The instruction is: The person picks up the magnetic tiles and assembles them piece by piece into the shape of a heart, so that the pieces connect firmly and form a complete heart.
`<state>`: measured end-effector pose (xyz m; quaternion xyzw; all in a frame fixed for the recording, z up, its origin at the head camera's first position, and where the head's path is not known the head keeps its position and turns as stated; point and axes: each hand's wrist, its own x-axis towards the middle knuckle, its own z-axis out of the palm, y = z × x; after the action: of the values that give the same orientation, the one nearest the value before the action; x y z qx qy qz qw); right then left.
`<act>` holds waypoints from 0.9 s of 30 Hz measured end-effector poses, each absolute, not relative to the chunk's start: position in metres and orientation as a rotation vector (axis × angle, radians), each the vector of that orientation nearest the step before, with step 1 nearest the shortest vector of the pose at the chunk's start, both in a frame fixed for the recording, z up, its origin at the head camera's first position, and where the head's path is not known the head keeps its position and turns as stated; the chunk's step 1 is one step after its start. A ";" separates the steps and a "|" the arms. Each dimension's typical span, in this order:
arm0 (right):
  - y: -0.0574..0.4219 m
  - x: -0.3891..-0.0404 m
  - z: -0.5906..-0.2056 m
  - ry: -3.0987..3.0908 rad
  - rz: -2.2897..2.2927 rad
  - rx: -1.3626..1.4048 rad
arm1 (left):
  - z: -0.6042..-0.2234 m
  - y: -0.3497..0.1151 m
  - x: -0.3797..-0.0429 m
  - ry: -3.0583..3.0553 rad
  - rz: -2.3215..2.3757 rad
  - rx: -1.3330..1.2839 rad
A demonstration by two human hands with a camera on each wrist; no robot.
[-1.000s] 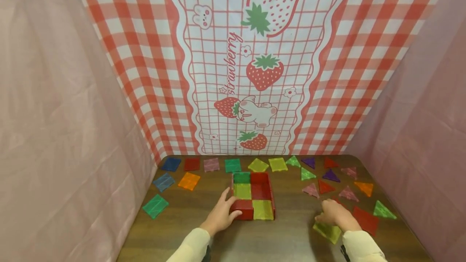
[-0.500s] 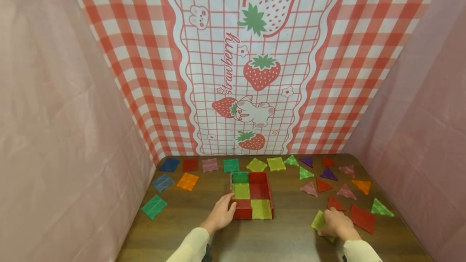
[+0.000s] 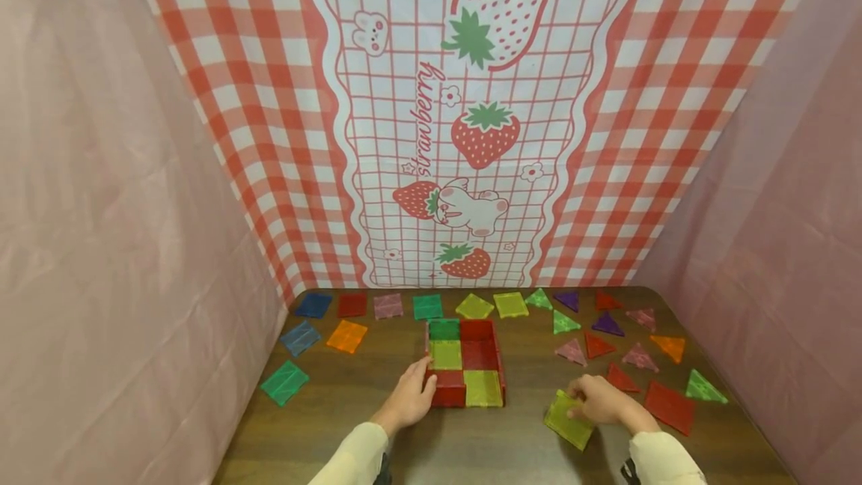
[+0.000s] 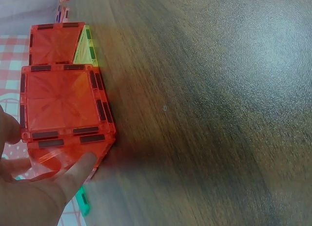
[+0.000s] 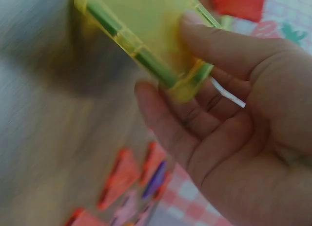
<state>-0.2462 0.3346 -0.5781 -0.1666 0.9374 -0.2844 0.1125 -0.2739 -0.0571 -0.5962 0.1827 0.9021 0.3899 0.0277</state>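
Observation:
A low box of translucent magnetic tiles (image 3: 480, 354) in red, yellow and green stands at the table's middle. My left hand (image 3: 407, 395) rests against its left side near the front corner. In the left wrist view, the thumb (image 4: 80, 175) lies on a red side wall, beneath a red square tile (image 4: 61, 99). To the right of the box, my right hand (image 3: 599, 399) holds a yellow square magnetic tile (image 3: 568, 421) tilted over the table. The right wrist view has the thumb on one face of that yellow tile (image 5: 136, 21) and fingers behind it.
Several square tiles, such as an orange one (image 3: 347, 336) and a green one (image 3: 285, 382), lie at left and along the back edge. Triangles, including a purple one (image 3: 608, 323), spread at right near a large red square (image 3: 670, 406). A strawberry-print cloth (image 3: 485, 133) hangs behind.
My right hand has picked up the yellow square tile from beside the red square and carried it leftward. My left hand stays at the box, its fingers drawn slightly closer together.

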 end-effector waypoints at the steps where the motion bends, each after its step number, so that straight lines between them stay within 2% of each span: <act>1: 0.330 -0.248 -0.574 2.738 -0.869 -0.551 | -0.596 -0.057 -0.274 2.783 1.210 0.558; 12: 0.243 -0.258 -0.533 2.763 -0.834 -0.973 | -0.596 -0.059 -0.275 2.754 1.183 0.533; 19: 0.196 -0.265 -0.548 2.744 -0.654 -1.134 | -0.595 -0.058 -0.276 2.751 1.166 0.536; 27: 0.178 -0.275 -0.569 2.860 -0.475 -1.153 | -0.596 -0.060 -0.276 2.748 1.166 0.542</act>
<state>-0.2750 0.1778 -0.5693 -0.3694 0.9167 -0.1521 0.0108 -0.2763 -0.0597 -0.5957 0.1784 0.9045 0.3838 0.0536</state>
